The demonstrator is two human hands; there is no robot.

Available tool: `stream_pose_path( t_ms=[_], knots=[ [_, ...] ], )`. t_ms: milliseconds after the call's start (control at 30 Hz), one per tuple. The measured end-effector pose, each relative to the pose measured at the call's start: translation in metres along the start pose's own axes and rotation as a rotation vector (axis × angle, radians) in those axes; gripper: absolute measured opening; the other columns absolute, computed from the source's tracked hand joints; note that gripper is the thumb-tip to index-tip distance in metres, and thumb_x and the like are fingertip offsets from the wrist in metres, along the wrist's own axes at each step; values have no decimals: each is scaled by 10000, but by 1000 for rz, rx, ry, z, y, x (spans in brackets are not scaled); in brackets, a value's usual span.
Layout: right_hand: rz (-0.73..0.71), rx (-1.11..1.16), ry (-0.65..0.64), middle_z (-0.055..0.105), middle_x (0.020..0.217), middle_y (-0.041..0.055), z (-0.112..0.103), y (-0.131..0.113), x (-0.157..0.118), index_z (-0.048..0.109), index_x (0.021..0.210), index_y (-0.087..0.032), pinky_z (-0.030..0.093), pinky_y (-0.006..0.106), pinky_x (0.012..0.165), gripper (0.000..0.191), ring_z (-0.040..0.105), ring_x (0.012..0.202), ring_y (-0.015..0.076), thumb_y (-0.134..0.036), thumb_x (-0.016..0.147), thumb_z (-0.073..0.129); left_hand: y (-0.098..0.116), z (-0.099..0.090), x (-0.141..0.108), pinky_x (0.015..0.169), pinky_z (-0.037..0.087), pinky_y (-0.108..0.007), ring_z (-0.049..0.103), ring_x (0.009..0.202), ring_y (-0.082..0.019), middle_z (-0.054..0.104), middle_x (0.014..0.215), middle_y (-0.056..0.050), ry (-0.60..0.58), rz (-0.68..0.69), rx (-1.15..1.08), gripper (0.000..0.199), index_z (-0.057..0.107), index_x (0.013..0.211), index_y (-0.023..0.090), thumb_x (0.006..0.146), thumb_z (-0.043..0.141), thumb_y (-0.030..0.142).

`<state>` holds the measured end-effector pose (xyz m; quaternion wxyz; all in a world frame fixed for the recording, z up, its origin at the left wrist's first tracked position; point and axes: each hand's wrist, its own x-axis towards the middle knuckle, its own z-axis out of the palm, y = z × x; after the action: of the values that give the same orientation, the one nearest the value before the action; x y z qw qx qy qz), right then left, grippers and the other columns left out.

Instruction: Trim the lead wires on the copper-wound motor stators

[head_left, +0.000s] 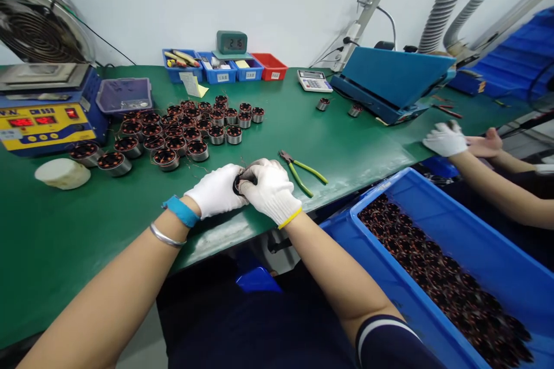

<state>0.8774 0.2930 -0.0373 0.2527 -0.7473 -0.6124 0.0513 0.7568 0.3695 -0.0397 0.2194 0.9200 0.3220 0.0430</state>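
Both the left hand point(221, 191) and the right hand point(269, 187), gloved in white, meet over one dark round piece point(236, 185) near the edge of the green counter point(294, 121), and from my distant seat I see them closed on it. The left hand holds its left side with fingers drawn in; the right hand pinches it from the right, so much of it is hidden. I judge this piece to be mid-handling, since both hands are on it and it is not yet set down.

Farther off and to the left, dozens of metal-sided coils point(198, 151) stand in a close cluster, most of them upright; I cannot tell whether they are finished or waiting. A lone coil point(322, 104) and its neighbor point(355, 110) stand well apart from these, beside the blue machine point(392, 83) on the right.

At the near right, the blue crate point(459, 228) holds a great many copper-wound cores point(433, 268). Plenty may be left there, though I cannot confirm their stage. Just right of the right hand, green-handled pliers point(288, 158) lie with handles spread, untouched.
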Motion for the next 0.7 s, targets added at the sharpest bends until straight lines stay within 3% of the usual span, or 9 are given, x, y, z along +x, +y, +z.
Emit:
stream_pose_path(
  t_ms=[167,367,533,700],
  knots=[
    [-53,82,-31,638,967,71,1,3,3,704,739,-188,389,412,906,106,531,947,243,-274,739,643,5,3,-2,719,493,-364,641,912,-309,610,1028,-97,40,-50,60,405,519,1026,214,699,552,450],
    [-38,477,56,624,980,73,9,22,-10,612,662,-190,442,357,928,104,565,1015,207,-222,754,576,5,2,0,673,489,-343,650,878,-295,638,995,-71,22,-87,23,399,535,952,231,681,585,520],
    [-92,373,139,586,1144,92,16,18,-9,676,815,-195,375,410,1036,113,486,1162,253,-253,726,637,5,4,1,689,487,-337,656,878,-281,639,1016,-82,19,-100,53,363,536,1009,222,719,553,438],
    [-215,331,218,614,1019,73,21,9,-6,631,750,-203,379,410,1034,29,507,1103,243,-199,743,603,5,5,1,704,485,-341,653,888,-286,627,1016,-98,19,-86,83,362,520,1043,205,739,530,401]
  ],
)
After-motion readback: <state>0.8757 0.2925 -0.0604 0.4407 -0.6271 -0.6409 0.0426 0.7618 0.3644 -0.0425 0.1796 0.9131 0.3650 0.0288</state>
